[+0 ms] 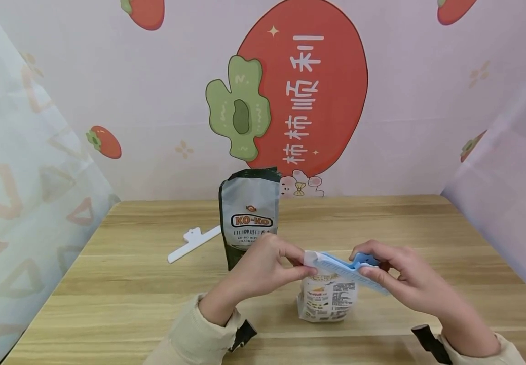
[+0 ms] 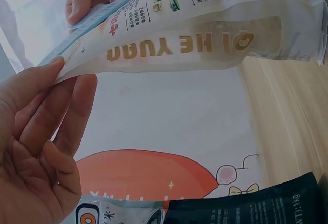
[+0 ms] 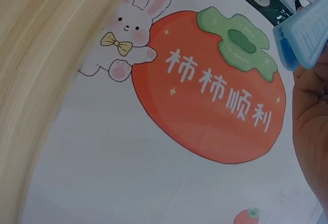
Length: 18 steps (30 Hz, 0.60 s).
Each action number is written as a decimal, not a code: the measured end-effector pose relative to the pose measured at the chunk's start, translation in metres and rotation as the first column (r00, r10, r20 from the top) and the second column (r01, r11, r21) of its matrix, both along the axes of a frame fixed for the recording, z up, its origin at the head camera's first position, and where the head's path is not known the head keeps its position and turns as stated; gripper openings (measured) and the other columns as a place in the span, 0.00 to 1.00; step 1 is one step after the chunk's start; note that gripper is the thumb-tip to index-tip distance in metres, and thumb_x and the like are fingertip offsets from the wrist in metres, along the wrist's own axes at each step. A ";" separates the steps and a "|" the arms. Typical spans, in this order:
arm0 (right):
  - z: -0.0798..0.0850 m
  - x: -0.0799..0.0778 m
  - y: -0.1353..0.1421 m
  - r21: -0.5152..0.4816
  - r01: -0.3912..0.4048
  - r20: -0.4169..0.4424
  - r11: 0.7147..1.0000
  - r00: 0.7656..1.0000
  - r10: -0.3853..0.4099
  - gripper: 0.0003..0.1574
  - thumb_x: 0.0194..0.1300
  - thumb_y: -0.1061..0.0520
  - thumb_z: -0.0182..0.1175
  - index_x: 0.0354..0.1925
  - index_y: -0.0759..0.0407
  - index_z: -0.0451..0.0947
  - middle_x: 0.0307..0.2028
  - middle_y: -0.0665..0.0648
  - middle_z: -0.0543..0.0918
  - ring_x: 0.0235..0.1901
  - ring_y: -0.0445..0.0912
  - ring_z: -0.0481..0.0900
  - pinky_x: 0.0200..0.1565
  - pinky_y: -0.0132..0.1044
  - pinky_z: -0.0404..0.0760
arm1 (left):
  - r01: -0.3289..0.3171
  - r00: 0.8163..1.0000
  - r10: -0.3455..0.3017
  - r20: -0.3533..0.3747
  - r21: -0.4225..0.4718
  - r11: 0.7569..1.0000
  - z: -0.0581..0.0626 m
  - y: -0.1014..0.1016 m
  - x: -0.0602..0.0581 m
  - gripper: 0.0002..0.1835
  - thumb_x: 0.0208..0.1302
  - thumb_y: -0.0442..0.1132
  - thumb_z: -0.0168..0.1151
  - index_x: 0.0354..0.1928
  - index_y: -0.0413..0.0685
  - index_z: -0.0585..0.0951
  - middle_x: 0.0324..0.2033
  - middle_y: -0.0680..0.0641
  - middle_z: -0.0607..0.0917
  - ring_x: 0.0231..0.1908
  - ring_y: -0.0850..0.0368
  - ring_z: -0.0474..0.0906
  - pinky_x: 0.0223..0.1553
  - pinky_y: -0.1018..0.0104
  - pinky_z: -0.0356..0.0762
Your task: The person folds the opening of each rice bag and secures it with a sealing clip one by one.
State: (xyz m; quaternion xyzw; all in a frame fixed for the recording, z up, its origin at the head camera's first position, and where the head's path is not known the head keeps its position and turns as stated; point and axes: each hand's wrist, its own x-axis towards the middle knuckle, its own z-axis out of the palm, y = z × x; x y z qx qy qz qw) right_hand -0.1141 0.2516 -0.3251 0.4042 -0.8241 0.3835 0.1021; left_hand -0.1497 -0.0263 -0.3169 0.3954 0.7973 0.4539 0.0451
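Observation:
A small white printed bag (image 1: 327, 301) stands upright on the table, its top pulled up between both hands. My left hand (image 1: 267, 268) pinches the bag's left top corner between thumb and fingers; the left wrist view shows the thumb (image 2: 31, 88) on that corner. With my right hand (image 1: 404, 276) I grip the handle of a blue bag clip (image 1: 336, 267), thumb on the near side and fingers behind. The clip's long bar lies along the bag's top edge. In the right wrist view only the end of the clip (image 3: 307, 32) and part of the hand (image 3: 312, 116) show.
Behind my left hand stands a tall dark green and silver KO-KO bag (image 1: 251, 203). A white bag clip (image 1: 194, 244) lies left of it on the wooden table (image 1: 121, 284). A printed cloth backdrop (image 1: 400, 126) hangs behind the table and at both sides.

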 end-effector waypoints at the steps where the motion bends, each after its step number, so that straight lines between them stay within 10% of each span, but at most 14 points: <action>1: 0.000 0.000 -0.001 -0.005 -0.002 -0.011 1.000 1.000 0.002 0.25 0.61 0.76 0.60 0.48 0.51 0.75 0.30 0.43 0.78 0.21 0.30 0.69 0.23 0.20 0.70 | 0.004 1.000 -0.004 -0.001 0.001 1.000 0.000 0.000 0.000 0.04 0.58 0.37 0.73 0.34 0.45 0.91 0.34 0.50 0.91 0.25 0.74 0.76 0.21 0.77 0.65; 18: 0.004 -0.005 -0.019 -0.098 -0.048 -0.117 0.994 0.992 0.036 0.17 0.64 0.71 0.60 0.48 0.56 0.76 0.30 0.46 0.79 0.21 0.31 0.69 0.24 0.19 0.69 | 0.022 0.999 -0.021 -0.026 0.004 1.000 0.002 0.001 0.001 0.07 0.57 0.38 0.74 0.36 0.43 0.91 0.34 0.49 0.91 0.27 0.76 0.81 0.22 0.75 0.74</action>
